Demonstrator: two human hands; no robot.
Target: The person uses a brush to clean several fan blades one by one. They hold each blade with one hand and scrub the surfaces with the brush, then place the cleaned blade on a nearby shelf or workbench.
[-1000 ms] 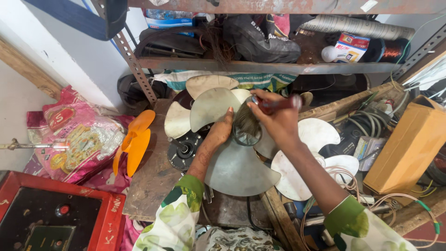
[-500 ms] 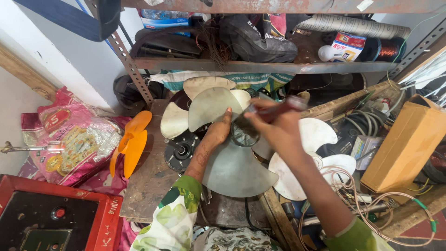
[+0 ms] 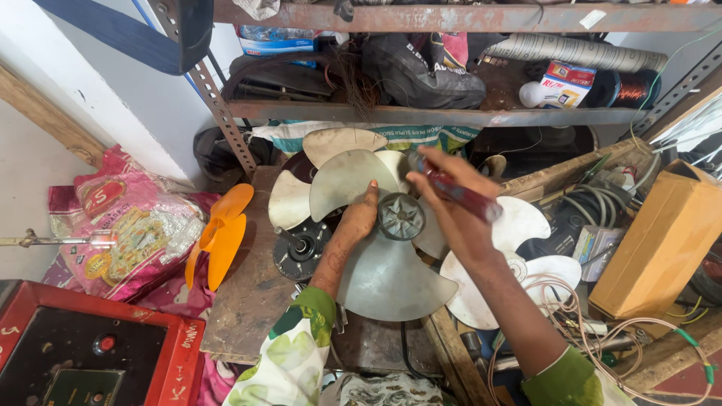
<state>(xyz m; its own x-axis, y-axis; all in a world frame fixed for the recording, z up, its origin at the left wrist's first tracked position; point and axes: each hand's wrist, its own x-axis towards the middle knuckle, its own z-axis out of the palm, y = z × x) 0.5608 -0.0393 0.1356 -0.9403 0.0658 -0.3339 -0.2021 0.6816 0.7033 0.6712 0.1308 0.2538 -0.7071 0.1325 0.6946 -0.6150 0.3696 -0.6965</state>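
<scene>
A grey translucent fan blade with a round ribbed hub lies over a worn workbench. My left hand grips the blade next to the hub. In my right hand is a red-handled screwdriver, held just right of the hub; its tip is hidden. Under the blade sits a dark motor with a short shaft. A second pale blade lies behind, and a white blade lies to the right.
An orange fan blade hangs off the bench's left edge beside a printed plastic sack. A red metal box is at the lower left, a brown cardboard box at right. A rusty shelf of clutter runs behind. Loose wires trail at right.
My right hand has pulled slightly right and lifted off the hub, so the hub now shows. My left hand stays on the blade.
</scene>
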